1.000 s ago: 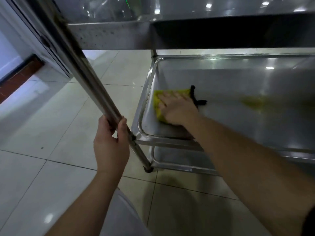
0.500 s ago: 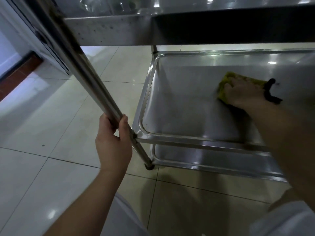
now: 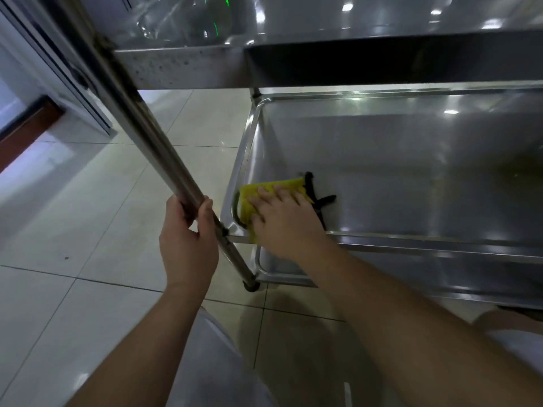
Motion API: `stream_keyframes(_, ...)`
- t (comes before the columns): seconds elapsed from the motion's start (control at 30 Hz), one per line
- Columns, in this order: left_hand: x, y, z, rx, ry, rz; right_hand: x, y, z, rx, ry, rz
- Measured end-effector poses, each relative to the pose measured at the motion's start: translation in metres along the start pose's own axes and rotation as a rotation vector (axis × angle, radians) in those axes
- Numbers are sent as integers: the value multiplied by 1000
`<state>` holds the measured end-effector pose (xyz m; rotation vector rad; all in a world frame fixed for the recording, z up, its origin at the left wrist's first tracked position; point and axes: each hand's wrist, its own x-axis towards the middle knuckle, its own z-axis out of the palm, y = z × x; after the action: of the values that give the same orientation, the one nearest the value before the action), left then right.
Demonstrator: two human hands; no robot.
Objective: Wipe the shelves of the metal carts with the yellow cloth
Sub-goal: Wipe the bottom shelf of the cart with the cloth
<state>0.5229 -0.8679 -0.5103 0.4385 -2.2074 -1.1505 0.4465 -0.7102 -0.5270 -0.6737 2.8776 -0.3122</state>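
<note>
The yellow cloth (image 3: 249, 201), with a black strap at its far side, lies flat in the near left corner of the metal cart's middle shelf (image 3: 396, 177). My right hand (image 3: 286, 221) presses on it with straight, spread fingers. My left hand (image 3: 188, 245) grips the cart's slanting corner post (image 3: 147, 136) just above the shelf joint. Most of the cloth is hidden under my right hand.
The cart's top shelf (image 3: 205, 66) overhangs the middle one. A bottom shelf (image 3: 440, 277) sits just below, near the tiled floor (image 3: 88, 230). A caster (image 3: 251, 284) stands at the post's foot. A white wall with a dark skirting (image 3: 26, 133) is at the left.
My right hand has swept the cloth from the middle of the shelf back to the near left corner. My left hand keeps its grip on the post.
</note>
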Motion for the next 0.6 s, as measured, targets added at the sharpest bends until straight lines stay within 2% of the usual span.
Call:
stream_keyframes(0.13,-3,0,1,-18,12,2,-64,85,-9,-97,97,171)
stream_keyframes(0.23,-3,0,2,-25,14,0,-104,165,-19,-133,106,360)
stream_keyframes(0.3,-3,1,3,-29,20,-1,-119,193,-25,-115,111,497)
stream_keyframes(0.43,-3,5,4,-38,16,-28,-101,172,-27,-58,67,556)
stream_keyframes(0.6,-6,13,2,-19,-2,-57,-55,74,-8,-95,61,258)
